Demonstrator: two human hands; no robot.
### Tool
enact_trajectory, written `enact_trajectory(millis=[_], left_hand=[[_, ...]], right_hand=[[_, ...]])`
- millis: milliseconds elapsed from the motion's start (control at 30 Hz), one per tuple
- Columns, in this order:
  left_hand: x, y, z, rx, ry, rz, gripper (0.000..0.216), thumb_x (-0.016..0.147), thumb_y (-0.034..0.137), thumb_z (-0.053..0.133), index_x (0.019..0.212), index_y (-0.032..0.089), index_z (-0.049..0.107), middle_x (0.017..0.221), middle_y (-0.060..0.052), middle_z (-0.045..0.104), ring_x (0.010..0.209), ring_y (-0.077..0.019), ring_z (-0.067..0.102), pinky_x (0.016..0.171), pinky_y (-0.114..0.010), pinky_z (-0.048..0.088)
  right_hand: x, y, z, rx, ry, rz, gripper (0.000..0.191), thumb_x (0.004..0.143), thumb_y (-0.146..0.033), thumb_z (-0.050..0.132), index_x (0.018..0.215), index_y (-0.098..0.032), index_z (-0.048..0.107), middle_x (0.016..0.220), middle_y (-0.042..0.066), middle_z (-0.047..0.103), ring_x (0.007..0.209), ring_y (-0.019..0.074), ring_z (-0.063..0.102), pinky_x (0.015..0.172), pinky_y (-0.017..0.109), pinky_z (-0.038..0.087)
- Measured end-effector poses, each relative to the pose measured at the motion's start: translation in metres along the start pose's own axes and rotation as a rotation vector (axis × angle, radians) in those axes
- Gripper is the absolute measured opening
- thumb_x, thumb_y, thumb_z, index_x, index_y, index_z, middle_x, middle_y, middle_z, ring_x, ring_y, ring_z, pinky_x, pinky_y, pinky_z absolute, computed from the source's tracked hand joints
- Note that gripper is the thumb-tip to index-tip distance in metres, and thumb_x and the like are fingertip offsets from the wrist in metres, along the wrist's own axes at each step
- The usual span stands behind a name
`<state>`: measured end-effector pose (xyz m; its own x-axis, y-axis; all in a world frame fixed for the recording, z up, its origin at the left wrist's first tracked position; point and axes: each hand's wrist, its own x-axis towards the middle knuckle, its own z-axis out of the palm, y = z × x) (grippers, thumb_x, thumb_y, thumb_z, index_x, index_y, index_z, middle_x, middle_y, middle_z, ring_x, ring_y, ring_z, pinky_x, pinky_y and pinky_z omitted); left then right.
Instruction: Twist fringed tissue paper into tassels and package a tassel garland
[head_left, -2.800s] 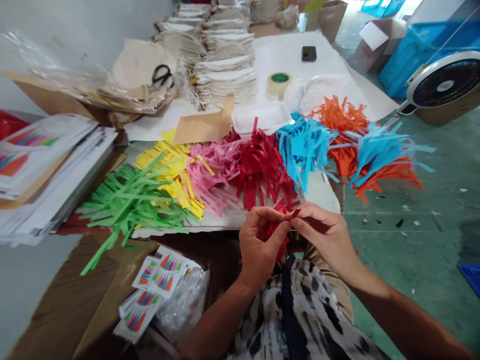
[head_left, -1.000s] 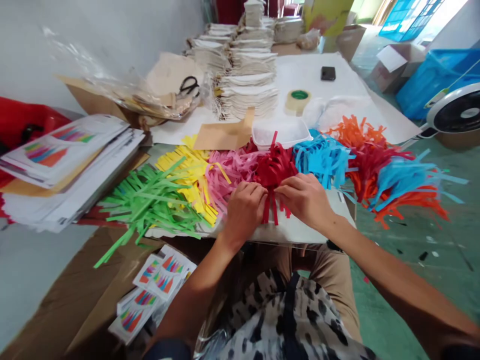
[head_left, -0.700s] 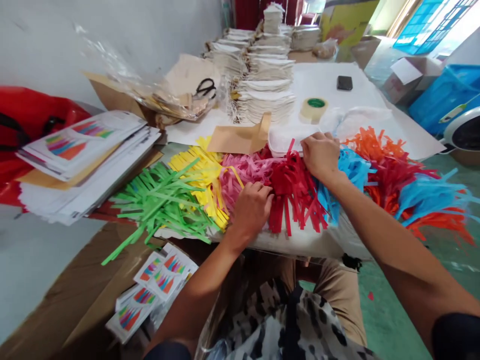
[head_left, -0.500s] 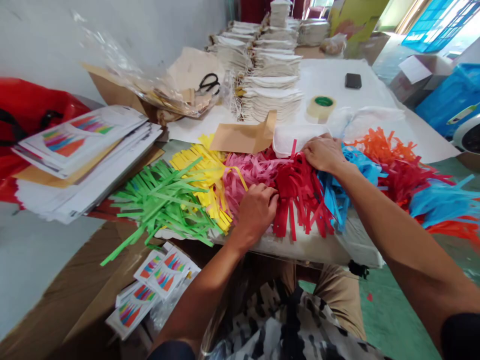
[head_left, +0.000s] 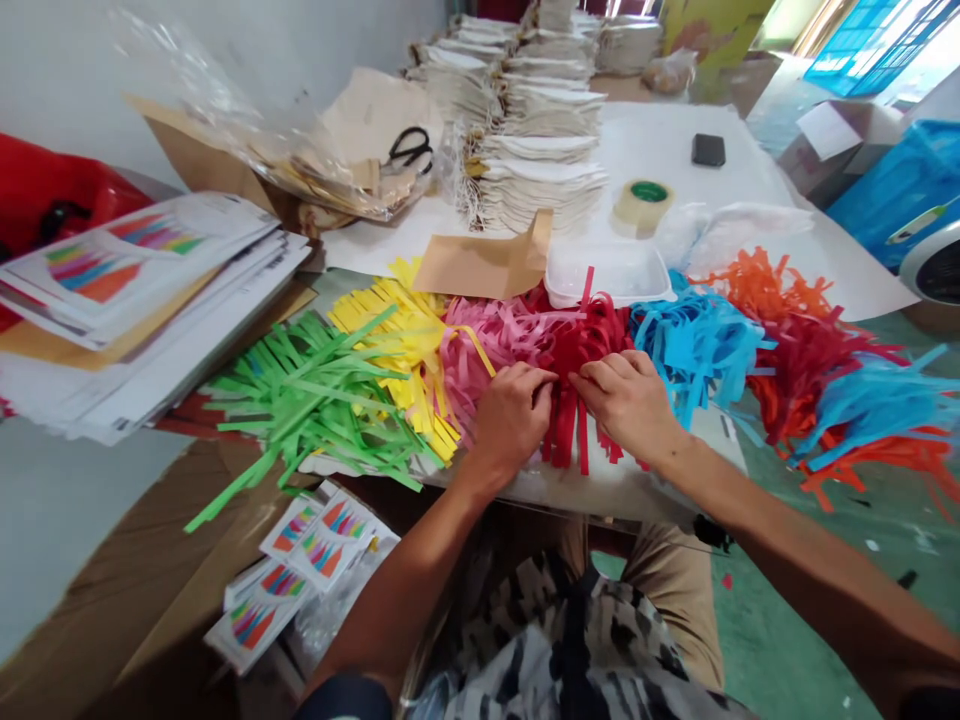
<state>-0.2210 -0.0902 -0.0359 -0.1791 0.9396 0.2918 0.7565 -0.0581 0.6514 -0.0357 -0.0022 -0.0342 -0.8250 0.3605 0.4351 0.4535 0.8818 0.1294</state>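
Piles of cut paper fringe lie in a row on the white table (head_left: 652,150): green (head_left: 307,395), yellow (head_left: 394,335), pink (head_left: 487,340), red (head_left: 581,345), blue (head_left: 694,335), with an orange, dark red and blue heap (head_left: 817,370) hanging over the right edge. My left hand (head_left: 510,420) rests curled on the near edge of the red fringe, beside the pink. My right hand (head_left: 626,400) lies close by on the same red pile, fingers bent and pinching red strips. The fingertips of both hands nearly meet.
A clear plastic tray (head_left: 607,272), a brown envelope (head_left: 484,265), a tape roll (head_left: 641,205), a black phone (head_left: 708,149), scissors (head_left: 409,148) and stacks of cream cloth bags (head_left: 540,170) lie behind the fringe. Printed sheets (head_left: 135,290) are piled left; small packets (head_left: 300,560) lie in a box below.
My right hand came back from the far side of the red pile, by the plastic tray, to its near edge beside my left hand. The left hand stayed on the red fringe.
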Motion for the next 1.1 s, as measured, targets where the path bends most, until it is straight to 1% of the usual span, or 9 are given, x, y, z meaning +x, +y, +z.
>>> enact_trajectory(millis=[300,533,633,733,833,900,933,1000,1100], left_hand=[[0.002,0.008,-0.003,-0.076,0.044,-0.097,0.015,0.099,0.017,0.066,0.104,0.019,0.08,0.105,-0.006,0.081,0.1,-0.0215,0.074,0.095,-0.036,0.056],[0.012,0.016,-0.005,-0.177,0.144,-0.113,0.015,0.099,0.015,0.066,0.104,0.021,0.079,0.108,-0.005,0.081,0.103,-0.0203,0.075,0.094,-0.034,0.057],[0.015,0.02,-0.004,-0.187,0.102,-0.061,0.015,0.098,0.015,0.066,0.103,0.021,0.079,0.108,-0.005,0.08,0.102,-0.0195,0.074,0.093,-0.033,0.057],[0.016,0.021,-0.002,-0.161,0.089,-0.083,0.017,0.098,0.013,0.063,0.104,0.02,0.078,0.109,-0.006,0.079,0.101,-0.0204,0.074,0.094,-0.035,0.057],[0.012,0.017,-0.001,-0.189,0.095,-0.123,0.021,0.098,0.009,0.058,0.104,0.02,0.075,0.107,-0.006,0.08,0.099,-0.0203,0.074,0.092,-0.035,0.057],[0.009,0.013,-0.001,-0.199,0.05,-0.128,0.021,0.097,0.009,0.058,0.1,0.021,0.075,0.104,-0.004,0.08,0.097,-0.0198,0.074,0.091,-0.034,0.057],[0.007,0.011,-0.001,-0.183,0.024,-0.124,0.021,0.096,0.009,0.059,0.099,0.022,0.076,0.103,-0.003,0.08,0.097,-0.0198,0.074,0.091,-0.034,0.057],[0.004,0.007,0.001,-0.118,-0.007,-0.118,0.021,0.095,0.009,0.061,0.097,0.022,0.076,0.103,-0.003,0.079,0.098,-0.0204,0.074,0.092,-0.035,0.057],[0.002,0.005,0.003,-0.028,-0.009,-0.124,0.02,0.094,0.009,0.062,0.097,0.023,0.077,0.102,-0.004,0.078,0.098,-0.0217,0.073,0.092,-0.035,0.057]], right_hand=[[0.0,0.007,-0.005,0.171,0.105,0.161,0.025,0.106,-0.027,0.058,0.086,-0.022,0.073,0.09,0.006,0.074,0.086,0.0235,0.062,0.076,0.041,0.038],[-0.003,0.009,-0.004,0.475,0.246,0.326,0.018,0.1,-0.031,0.067,0.084,-0.025,0.07,0.088,0.006,0.072,0.089,0.0256,0.067,0.084,0.044,0.053],[-0.004,0.01,-0.001,0.537,0.258,0.371,0.016,0.099,-0.032,0.068,0.085,-0.026,0.071,0.09,0.006,0.072,0.091,0.0263,0.068,0.084,0.045,0.055],[-0.001,0.006,-0.008,0.579,0.27,0.409,0.013,0.1,-0.031,0.068,0.089,-0.025,0.073,0.095,0.008,0.073,0.095,0.0268,0.069,0.086,0.046,0.056],[0.002,-0.01,-0.038,0.791,0.216,0.423,0.014,0.1,-0.03,0.07,0.088,-0.025,0.075,0.096,0.007,0.074,0.094,0.0251,0.07,0.087,0.043,0.058],[0.0,-0.025,-0.07,1.083,0.06,0.38,0.013,0.1,-0.03,0.071,0.091,-0.028,0.08,0.098,0.006,0.076,0.09,0.0219,0.072,0.081,0.037,0.06],[-0.002,-0.033,-0.088,1.246,-0.056,0.317,0.012,0.1,-0.029,0.071,0.099,-0.03,0.083,0.101,0.005,0.077,0.09,0.0203,0.074,0.077,0.033,0.06],[-0.01,-0.046,-0.12,1.553,-0.194,0.14,0.018,0.098,-0.031,0.073,0.112,-0.035,0.084,0.101,0.004,0.079,0.079,0.0168,0.075,0.066,0.027,0.059],[-0.025,-0.06,-0.152,1.665,-0.33,-0.094,0.021,0.092,-0.045,0.078,0.112,-0.041,0.084,0.097,-0.001,0.082,0.075,0.0185,0.077,0.06,0.027,0.059]])
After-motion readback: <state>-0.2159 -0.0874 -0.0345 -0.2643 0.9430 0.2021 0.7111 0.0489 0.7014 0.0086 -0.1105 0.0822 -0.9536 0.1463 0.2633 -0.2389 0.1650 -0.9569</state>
